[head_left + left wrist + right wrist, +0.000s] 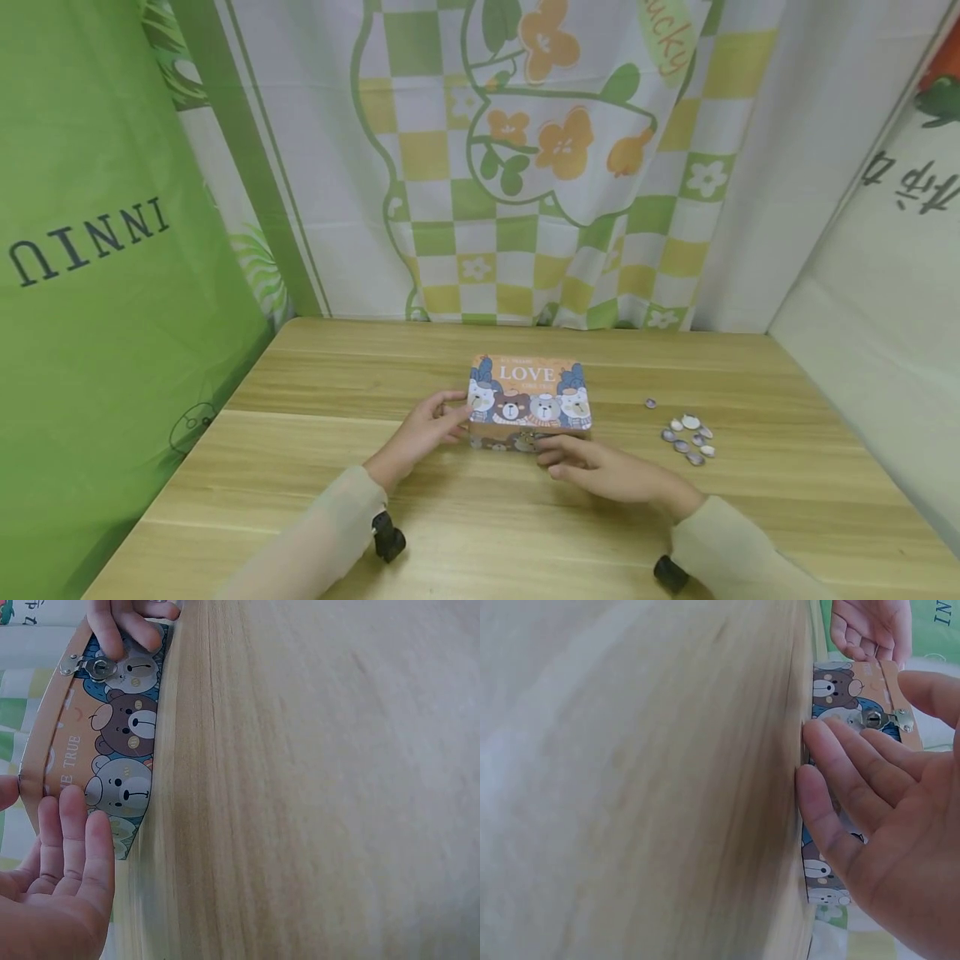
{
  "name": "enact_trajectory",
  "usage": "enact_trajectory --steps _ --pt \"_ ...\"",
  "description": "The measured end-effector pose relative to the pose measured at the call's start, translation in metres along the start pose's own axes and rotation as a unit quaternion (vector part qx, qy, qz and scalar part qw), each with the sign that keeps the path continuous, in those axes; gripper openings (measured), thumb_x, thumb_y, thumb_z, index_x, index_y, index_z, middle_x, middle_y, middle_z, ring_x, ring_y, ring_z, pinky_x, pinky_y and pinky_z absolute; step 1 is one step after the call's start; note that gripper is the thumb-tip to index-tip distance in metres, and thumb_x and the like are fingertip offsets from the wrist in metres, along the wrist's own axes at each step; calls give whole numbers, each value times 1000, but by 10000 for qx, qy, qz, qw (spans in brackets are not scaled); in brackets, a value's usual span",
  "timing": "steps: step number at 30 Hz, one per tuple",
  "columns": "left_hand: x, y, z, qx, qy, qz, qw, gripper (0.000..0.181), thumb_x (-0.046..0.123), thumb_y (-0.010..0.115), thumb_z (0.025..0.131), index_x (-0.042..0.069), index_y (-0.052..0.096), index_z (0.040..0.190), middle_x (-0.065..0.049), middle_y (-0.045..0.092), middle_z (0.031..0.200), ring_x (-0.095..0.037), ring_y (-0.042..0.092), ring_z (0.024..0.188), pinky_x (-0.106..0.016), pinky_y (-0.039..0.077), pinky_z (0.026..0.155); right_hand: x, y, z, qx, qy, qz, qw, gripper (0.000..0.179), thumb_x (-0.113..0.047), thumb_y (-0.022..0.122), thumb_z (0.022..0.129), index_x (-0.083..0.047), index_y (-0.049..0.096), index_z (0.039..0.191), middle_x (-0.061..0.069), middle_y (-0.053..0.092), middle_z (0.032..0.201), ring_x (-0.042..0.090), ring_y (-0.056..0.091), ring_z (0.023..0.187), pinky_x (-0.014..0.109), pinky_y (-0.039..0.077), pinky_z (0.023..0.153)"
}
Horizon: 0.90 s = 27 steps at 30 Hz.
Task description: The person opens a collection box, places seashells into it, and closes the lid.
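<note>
A tin box (530, 392) with cartoon bears and the word LOVE on its lid sits on the wooden table, lid down. A metal clasp (100, 669) shows on its front wall. My left hand (426, 429) is at the box's left front corner; in the left wrist view its nearly straight fingers (73, 840) touch the front wall, with the thumb by the lid edge. At the front, right of the middle, is my right hand (607, 468). Its fingers (851, 761) extend loosely beside the clasp, thumb apart; whether they touch the tin I cannot tell.
Several small shells (691, 422) lie grouped on the table (360, 367) to the right of the box, with a single shell (650, 403) a little apart. A patterned curtain (540, 250) hangs behind the table, and a green cloth (112, 333) hangs at the left.
</note>
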<state>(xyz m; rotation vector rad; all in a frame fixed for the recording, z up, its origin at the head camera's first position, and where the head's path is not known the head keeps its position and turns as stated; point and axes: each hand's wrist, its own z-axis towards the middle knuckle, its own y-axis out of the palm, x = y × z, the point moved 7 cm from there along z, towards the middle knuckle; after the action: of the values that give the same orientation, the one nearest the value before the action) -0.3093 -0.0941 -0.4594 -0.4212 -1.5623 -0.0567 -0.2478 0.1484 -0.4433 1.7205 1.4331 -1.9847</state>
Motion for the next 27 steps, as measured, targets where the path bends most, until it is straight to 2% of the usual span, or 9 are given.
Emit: enact_trajectory --steps 7,10,14,18,23,27 --pt "1 0 0 -3 -12 -52 10000 58 35 63 99 1 49 143 -13 65 102 -26 69 92 -38 59 85 0 2 2 33 -64 -4 10000 49 -26 45 109 -4 37 152 15 53 142 35 50 130 57 40 108" --pt "1 0 0 19 -10 -49 10000 57 35 64 99 1 49 143 -13 65 101 -25 69 92 -38 59 85 0 3 3 104 19 94 9999 46 -26 47 108 -6 41 150 11 57 139 32 54 126 58 40 108" --pt "2 1 -1 43 -5 -26 10000 57 35 64 99 2 50 143 -13 65 101 -25 69 91 -39 59 85 1 6 5 149 182 274 9993 41 -29 47 108 -8 49 143 5 62 132 24 60 118 52 44 105" --pt "3 1 -2 54 18 -20 10000 56 34 64 99 2 50 143 -13 64 101 -25 68 91 -40 59 85 0 7 10 247 243 420 9985 37 -30 45 109 -6 57 134 3 67 122 21 64 109 43 50 98" --pt "5 1 -3 73 29 -30 10000 56 35 64 100 2 49 143 -12 64 101 -24 68 91 -41 59 85 1 7 19 402 337 804 9954 39 -29 42 110 0 64 124 8 71 111 25 66 100 39 56 87" --pt "5 1 -2 86 15 -28 10000 55 35 63 100 3 50 143 -12 64 101 -24 68 91 -41 59 85 1 8 26 471 332 862 9946 40 -28 41 110 2 67 119 10 73 105 26 69 94 36 58 81"
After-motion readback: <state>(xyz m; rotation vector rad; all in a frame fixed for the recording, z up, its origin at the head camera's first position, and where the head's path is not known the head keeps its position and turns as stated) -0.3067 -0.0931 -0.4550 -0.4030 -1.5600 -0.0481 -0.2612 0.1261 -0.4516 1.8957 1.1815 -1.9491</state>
